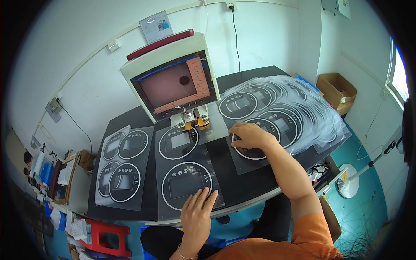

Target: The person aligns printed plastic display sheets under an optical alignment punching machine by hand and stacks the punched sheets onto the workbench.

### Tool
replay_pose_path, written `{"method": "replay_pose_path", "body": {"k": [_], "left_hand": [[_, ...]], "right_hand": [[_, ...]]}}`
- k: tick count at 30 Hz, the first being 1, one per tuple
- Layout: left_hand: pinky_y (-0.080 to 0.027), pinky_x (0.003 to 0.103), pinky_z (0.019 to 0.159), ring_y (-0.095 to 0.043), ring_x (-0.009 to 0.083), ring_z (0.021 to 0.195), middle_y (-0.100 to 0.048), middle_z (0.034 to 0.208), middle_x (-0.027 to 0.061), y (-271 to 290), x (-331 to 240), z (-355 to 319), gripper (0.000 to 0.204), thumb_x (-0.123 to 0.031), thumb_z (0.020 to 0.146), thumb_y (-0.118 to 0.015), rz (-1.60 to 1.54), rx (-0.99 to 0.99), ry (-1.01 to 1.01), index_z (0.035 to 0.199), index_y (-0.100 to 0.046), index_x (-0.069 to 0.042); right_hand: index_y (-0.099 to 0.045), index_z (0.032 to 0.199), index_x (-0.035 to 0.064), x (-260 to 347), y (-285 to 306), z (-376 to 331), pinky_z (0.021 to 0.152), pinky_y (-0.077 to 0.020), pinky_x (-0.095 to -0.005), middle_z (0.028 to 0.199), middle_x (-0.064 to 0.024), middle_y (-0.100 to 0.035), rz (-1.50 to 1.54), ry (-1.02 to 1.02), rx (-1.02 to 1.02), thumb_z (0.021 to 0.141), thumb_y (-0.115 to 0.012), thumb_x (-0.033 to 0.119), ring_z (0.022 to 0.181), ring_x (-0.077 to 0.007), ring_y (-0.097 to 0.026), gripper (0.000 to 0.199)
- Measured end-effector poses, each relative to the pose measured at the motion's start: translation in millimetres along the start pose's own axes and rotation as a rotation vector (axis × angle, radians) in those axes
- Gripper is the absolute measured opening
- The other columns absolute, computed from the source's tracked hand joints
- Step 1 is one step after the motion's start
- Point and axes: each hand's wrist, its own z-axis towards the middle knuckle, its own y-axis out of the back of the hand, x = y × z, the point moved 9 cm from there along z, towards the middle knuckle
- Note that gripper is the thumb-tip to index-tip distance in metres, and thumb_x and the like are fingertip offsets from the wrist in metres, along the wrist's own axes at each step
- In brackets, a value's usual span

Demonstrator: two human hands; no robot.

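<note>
My left hand [197, 210] lies with its fingers stretched out on the near edge of a clear plastic sheet [208, 158] printed with dark round panels ringed in white. The sheet's far part reaches under the head of a machine with a screen [173, 82]. My right hand [251, 135] is over the right-hand pile, its fingers bent and closed at the left edge of a top printed sheet [245, 164]. Its palm hides part of that sheet's ring. The screen shows a dark round spot on a pinkish field.
A large fanned pile of printed sheets [310, 112] covers the right of the black table [223, 173]. A smaller stack [123, 167] lies at the left. Beyond the right end stands a cardboard box [336, 89]. A red stool [108, 238] is on the floor at lower left.
</note>
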Motion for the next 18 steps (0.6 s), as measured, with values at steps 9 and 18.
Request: {"method": "replay_pose_path", "body": {"k": [9, 18], "left_hand": [[-0.051, 0.044, 0.099, -0.066, 0.0334, 0.112, -0.070, 0.119, 0.0145, -4.0, -2.9, -2.7, 0.041, 0.006, 0.083, -0.059, 0.024, 0.005, 0.008, 0.118, -0.072, -0.009], [-0.047, 0.049, 0.103, -0.062, 0.0341, 0.119, -0.066, 0.127, 0.0135, 1.7, 3.6, 1.4, 0.050, 0.001, 0.084, -0.059, 0.033, 0.104, -0.027, 0.133, -0.062, -0.012]], "right_hand": [[-0.068, 0.120, 0.0081, -3.0, -0.8, 1.6, 0.097, -0.0482, -0.0470, 0.121, -0.0133, -0.065, 0.018, -0.001, 0.000, 0.083, -0.076, 0.035, 0.119, -0.0335, -0.060, 0.046], [-0.063, 0.129, 0.0069, -31.6, 22.9, -12.5, 0.101, -0.0473, -0.0437, 0.127, -0.0138, -0.065, 0.041, -0.097, 0.033, 0.075, -0.080, 0.032, 0.122, -0.0324, -0.059, 0.061]]}}
